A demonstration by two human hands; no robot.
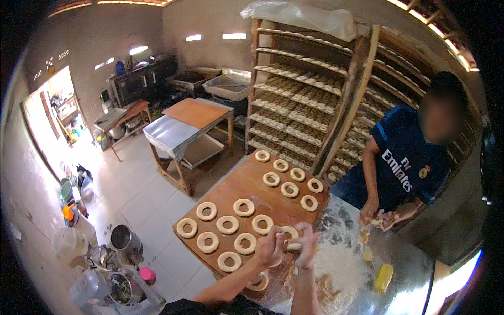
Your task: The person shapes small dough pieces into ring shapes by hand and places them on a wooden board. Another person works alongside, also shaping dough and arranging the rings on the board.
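Dough piece [294, 245] is above the wooden board [223, 193], between left hand [269, 248], curled around one end, and right hand [306, 247], too blurred to tell its grip. Uneven pulling could tear it; careless lowering could dent nearby rings [262, 224].

Dough rings [227, 231] on board [231, 184]; racks [344, 107] behind; flour [338, 257] to the right.
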